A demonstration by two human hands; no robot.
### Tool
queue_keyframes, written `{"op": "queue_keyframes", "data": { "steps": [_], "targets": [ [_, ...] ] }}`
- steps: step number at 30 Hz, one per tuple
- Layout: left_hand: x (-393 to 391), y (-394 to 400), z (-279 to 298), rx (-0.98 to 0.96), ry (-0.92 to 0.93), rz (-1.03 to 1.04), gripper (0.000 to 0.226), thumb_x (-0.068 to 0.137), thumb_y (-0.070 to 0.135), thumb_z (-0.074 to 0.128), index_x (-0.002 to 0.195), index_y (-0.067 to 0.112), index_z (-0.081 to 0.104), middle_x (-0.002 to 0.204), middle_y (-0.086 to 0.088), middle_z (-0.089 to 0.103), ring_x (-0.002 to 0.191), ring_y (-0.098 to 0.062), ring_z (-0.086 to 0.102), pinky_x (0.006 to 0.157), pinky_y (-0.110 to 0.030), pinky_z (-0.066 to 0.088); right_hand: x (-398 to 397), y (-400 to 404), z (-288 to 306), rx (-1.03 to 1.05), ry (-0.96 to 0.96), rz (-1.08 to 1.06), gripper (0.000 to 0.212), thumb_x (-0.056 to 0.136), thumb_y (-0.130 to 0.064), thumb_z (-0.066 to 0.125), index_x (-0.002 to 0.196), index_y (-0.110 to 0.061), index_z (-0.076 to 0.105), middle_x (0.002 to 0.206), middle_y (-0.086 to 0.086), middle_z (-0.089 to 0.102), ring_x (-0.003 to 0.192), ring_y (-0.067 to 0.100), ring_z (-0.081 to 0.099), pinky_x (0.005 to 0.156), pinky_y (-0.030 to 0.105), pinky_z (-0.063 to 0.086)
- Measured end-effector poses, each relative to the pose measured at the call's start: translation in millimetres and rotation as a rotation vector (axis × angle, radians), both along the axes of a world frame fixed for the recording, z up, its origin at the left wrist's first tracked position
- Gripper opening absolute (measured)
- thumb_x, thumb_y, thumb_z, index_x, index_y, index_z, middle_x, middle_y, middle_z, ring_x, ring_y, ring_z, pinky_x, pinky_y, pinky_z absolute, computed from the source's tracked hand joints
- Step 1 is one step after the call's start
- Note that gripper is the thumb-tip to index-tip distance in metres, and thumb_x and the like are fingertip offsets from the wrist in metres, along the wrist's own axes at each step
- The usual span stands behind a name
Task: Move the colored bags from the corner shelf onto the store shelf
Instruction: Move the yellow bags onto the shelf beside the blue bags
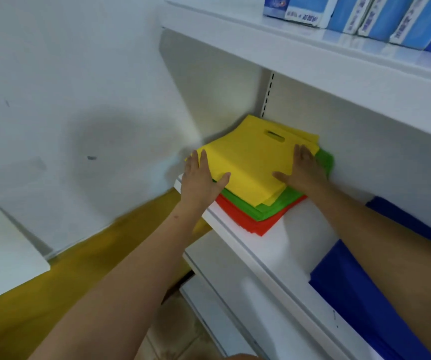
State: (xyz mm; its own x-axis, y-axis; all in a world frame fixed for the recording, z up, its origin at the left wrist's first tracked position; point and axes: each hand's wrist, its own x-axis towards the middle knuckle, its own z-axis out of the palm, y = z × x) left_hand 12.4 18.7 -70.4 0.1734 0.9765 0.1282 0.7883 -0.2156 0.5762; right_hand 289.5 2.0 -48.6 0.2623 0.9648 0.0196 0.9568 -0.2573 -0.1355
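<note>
Flat yellow fabric bags (250,165) with a cut-out handle slot topped a stack over green bags (274,206) and red bags (258,224) on the white store shelf (282,245). Left hand (201,178) and right hand (302,167) pressed the stack's sides, fingers straight. Blue bags (360,294) lay beside; blue boxes (365,14) stood above.

yellow bags (248,162), green, red, stacked flat

Yellow bags (250,162) top green bags (274,206) and red bags (258,226); blue bags (360,294) on a white shelf (284,245).
</note>
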Motion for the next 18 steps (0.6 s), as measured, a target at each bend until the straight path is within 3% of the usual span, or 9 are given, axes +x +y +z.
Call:
{"op": "queue_keyframes", "data": {
  "steps": [4,8,11,13,16,18],
  "targets": [
    [-1,11,-25,-0.113,0.081,-0.043,0.097,0.091,0.072,0.043,0.16,0.017,0.003,0.167,-0.01,-0.002,0.152,-0.033,0.006,0.121,-0.052,0.013,5,4,-16,0.007,0.012,-0.047,0.1,0.088,-0.067,0.045,0.153,0.0,0.01,0.161,0.014,0.008,0.149,0.026,0.005,0.12,0.04,0.014],
    [2,10,-28,-0.069,0.092,-0.023,0.083,0.093,0.069,0.042,0.159,0.025,0.017,0.167,-0.008,0.005,0.152,-0.036,0.006,0.12,-0.056,0.013,5,6,-9,0.045,-0.037,-0.042,0.08,0.092,-0.06,0.048,0.146,-0.002,0.034,0.155,0.016,0.03,0.142,0.03,0.027,0.112,0.04,0.028],
    [8,3,-20,0.021,0.173,-0.055,0.059,0.1,0.058,0.04,0.153,0.031,0.036,0.165,-0.001,0.019,0.15,-0.039,0.007,0.118,-0.057,0.013,-7,0,-10,0.09,-0.046,-0.042,0.048,0.097,-0.044,0.049,0.126,-0.008,0.059,0.128,0.017,0.059,0.118,0.033,0.052,0.084,0.036,0.043],
    [15,-5,-16,0.08,0.227,-0.061,0.047,0.104,0.049,0.038,0.148,0.033,0.044,0.162,0.0,0.027,0.15,-0.039,0.008,0.119,-0.056,0.01,-16,-4,-13,0.124,-0.073,-0.061,0.036,0.099,-0.038,0.048,0.111,-0.01,0.067,0.112,0.016,0.066,0.104,0.034,0.059,0.069,0.03,0.038],
    [23,-15,-11,0.13,0.325,-0.054,0.042,0.106,0.041,0.035,0.143,0.03,0.051,0.159,-0.002,0.034,0.151,-0.035,0.01,0.122,-0.052,0.007,-18,-10,-8,0.118,-0.065,-0.051,0.032,0.099,-0.035,0.048,0.108,-0.013,0.069,0.111,0.014,0.066,0.102,0.033,0.06,0.068,0.03,0.038],
    [25,-22,-8,0.131,0.267,-0.042,0.042,0.107,0.037,0.034,0.143,0.026,0.051,0.158,-0.004,0.036,0.151,-0.033,0.014,0.123,-0.049,0.008,-14,-17,-1,0.122,0.004,-0.052,0.032,0.1,-0.036,0.047,0.113,-0.017,0.068,0.114,0.013,0.066,0.104,0.033,0.059,0.073,0.032,0.043]
  ]
}}
